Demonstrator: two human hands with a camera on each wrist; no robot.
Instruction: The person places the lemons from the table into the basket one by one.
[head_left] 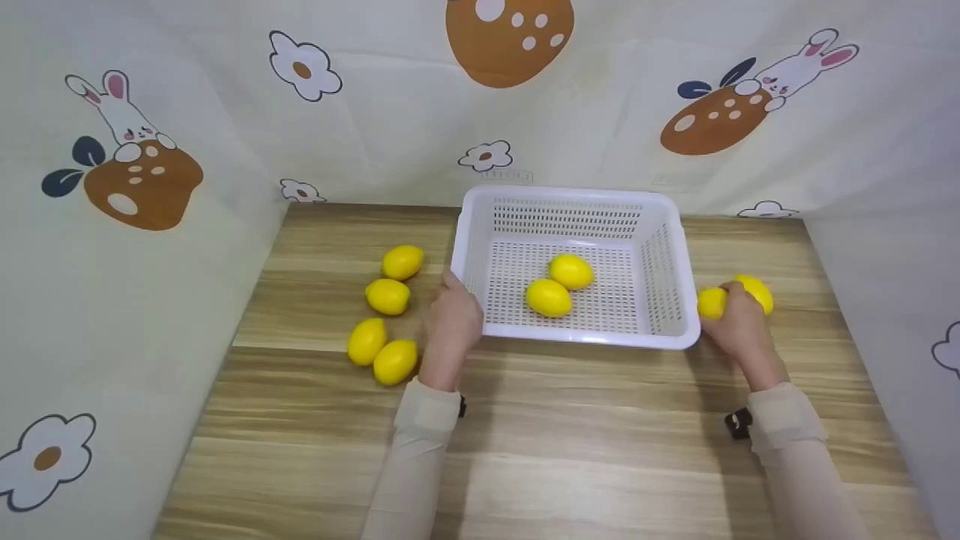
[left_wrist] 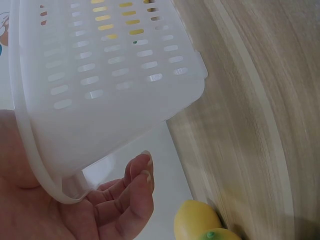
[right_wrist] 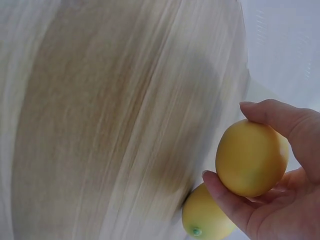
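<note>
Head view: a white slotted basket (head_left: 570,340) sits on a wood-grain worktop (head_left: 585,450), close to a patterned cloth backdrop (head_left: 375,135), and a pair of yellow lemons (head_left: 548,298) lies inside it, touching each other on the perforated bottom. The left hand (head_left: 454,315) is at the basket's left side, near the front corner. From the left wrist view, its grip is grasping the basket by the rim, which passes between the thumb and the palm while the fingers curl on the outer side. The right hand (head_left: 744,330) is just beside the basket's right side, and its grip is grasping the held lemon (head_left: 711,303) between thumb and fingers. The right wrist view shows the thumb on one side of that fruit and a finger on the other. A neighbouring lemon (head_left: 755,292) lies on the worktop just past the fingers. Four loose lemons (head_left: 388,297) rest left of the basket in an uneven row; the two nearest the person appear to touch. Pale sleeves (head_left: 786,416) cover both forearms, and a black device (head_left: 739,424) shows at the right wrist. Rabbits, flowers and brown spotted fruit shapes decorate the cloth.
</note>
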